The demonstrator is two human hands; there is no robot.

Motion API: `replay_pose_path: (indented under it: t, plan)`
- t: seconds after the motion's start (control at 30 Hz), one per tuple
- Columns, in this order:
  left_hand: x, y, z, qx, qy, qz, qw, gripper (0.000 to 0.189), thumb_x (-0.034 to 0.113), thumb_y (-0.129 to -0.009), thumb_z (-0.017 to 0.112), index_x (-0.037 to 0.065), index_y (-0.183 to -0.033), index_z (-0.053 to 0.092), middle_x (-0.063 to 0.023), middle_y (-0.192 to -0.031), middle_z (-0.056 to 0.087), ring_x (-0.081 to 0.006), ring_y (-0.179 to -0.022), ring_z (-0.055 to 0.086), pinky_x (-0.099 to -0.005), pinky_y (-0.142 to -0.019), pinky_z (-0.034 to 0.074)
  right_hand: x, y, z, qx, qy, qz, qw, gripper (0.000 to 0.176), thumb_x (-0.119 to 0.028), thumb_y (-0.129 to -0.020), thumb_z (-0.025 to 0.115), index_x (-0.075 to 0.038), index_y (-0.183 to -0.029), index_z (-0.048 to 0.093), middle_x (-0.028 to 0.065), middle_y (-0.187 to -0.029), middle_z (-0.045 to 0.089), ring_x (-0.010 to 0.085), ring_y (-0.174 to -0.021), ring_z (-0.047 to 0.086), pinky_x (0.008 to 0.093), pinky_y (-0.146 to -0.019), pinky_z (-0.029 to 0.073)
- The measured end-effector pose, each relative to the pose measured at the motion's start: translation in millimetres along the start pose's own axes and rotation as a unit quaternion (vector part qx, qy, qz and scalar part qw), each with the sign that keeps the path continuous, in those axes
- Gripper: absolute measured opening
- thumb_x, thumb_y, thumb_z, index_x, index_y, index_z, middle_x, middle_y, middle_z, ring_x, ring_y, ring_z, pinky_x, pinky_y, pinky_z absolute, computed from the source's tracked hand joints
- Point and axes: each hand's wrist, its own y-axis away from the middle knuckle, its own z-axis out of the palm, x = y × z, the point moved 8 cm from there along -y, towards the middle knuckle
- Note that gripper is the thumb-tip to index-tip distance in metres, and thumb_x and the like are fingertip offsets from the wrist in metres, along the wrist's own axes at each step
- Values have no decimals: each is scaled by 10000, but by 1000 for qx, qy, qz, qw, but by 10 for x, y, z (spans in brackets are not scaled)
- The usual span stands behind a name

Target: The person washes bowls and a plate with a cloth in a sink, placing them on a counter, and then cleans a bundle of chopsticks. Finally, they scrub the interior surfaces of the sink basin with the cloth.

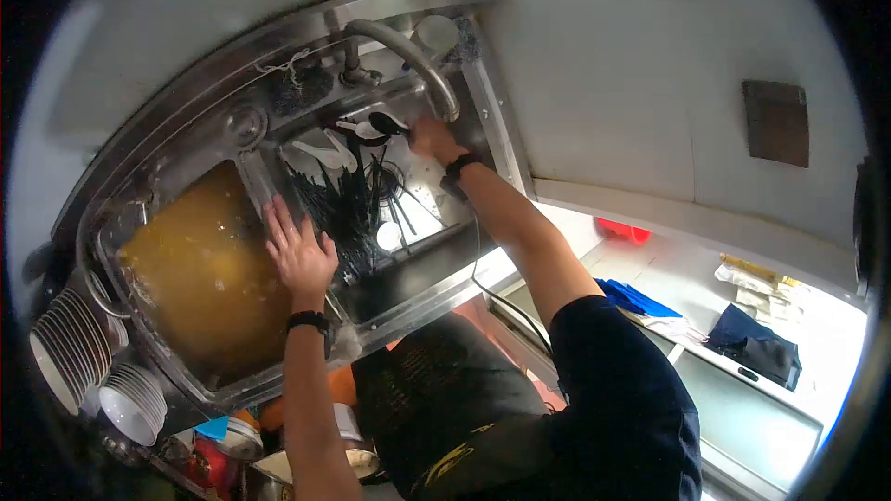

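Note:
My left hand [299, 255] lies with its fingers apart on the divider between two sink basins, holding nothing. At the right basin's upper corner, below the curved faucet [408, 51], my right hand [434, 139] is closed beside a black spoon [386, 123]; its fingertips are partly hidden, and it seems to grip the handle. A dark bundle of chopsticks [348, 209] fills the middle of the right basin. White spoons [327, 152] lie above the bundle. Murky yellow-brown water [204, 269] fills the left basin.
Stacked white plates [70, 343] and bowls [135, 404] stand at the lower left. A cloudy round container [436, 34] sits behind the faucet. Pots and a red container [215, 464] are below the sink. A blue cloth [640, 299] and dark pouch [756, 343] lie at the right.

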Motion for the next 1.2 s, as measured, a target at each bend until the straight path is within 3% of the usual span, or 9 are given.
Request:
replay_pose_path:
  t: [0.23,0.37,0.5,0.63,0.8,0.97,1.0,1.07,1.2]
  plan:
    - [-36,17,-55,-4,6,10,1000,344,295,-817,628,28,-1029,676,-240,-1543,339,-420,-1471,226,-618,-1040,348,-2011,889,-1101,143,-73,-202,966,331,-98,-723,641,-42,-1049,667,234,-752,656,443,-706,648,507,-631,529]
    - [-229,232,501,-16,-9,10,1000,658,466,-848,631,61,-1360,556,-211,-1514,403,-401,-1441,281,-608,-1153,200,-3568,861,-905,101,73,-374,919,237,-146,-724,657,-80,-949,692,163,-792,704,348,-733,697,459,-603,526]
    - [-302,229,382,27,210,-26,977,670,442,-841,648,47,-1369,526,-210,-1528,377,-389,-1446,283,-606,-1144,221,-4630,463,-281,-55,130,-321,936,118,-179,-725,672,-120,-810,730,80,-789,711,257,-708,693,421,-577,519]
    - [-344,323,503,-32,275,-60,959,598,399,-831,655,42,-1303,562,-208,-1545,349,-387,-1453,272,-601,-1133,244,-5077,63,393,31,81,-303,949,138,-179,-746,659,-93,-844,703,97,-816,692,280,-739,685,438,-583,524]
    - [-352,334,611,-33,228,-44,972,509,346,-820,664,36,-1220,607,-207,-1566,315,-386,-1462,259,-594,-1119,273,-4920,87,507,48,30,-344,937,168,-178,-771,642,-59,-886,669,118,-850,668,308,-777,676,459,-590,530]
    - [-162,108,273,-14,46,-12,999,422,292,-808,672,30,-1138,652,-205,-1587,280,-384,-1471,245,-587,-1105,303,-3381,504,-657,186,-47,-381,905,217,-193,-761,660,-51,-924,645,134,-894,641,344,-810,670,450,-608,538]
    - [-45,4,10,-39,-19,-12,999,352,252,-795,667,24,-1063,676,-211,-1594,261,-391,-1471,246,-587,-1084,342,-2931,460,-769,115,-49,-297,947,218,-160,-734,670,-50,-920,646,142,-870,636,355,-807,662,443,-624,541]
    - [-7,-37,-110,16,32,3,999,284,214,-790,632,-10,-961,661,-237,-1571,293,-415,-1481,214,-605,-1030,360,-1815,280,-648,204,-93,-137,965,464,-158,-705,689,-15,-1142,624,157,-964,637,365,-840,642,451,-677,546]
    - [6,-36,-91,22,37,17,999,282,226,-802,612,-4,-960,654,-243,-1574,281,-435,-1479,203,-599,-1050,337,-924,-133,114,162,57,-25,985,618,-202,-812,606,16,-1374,470,281,-1262,521,403,-1150,538,509,-786,523]
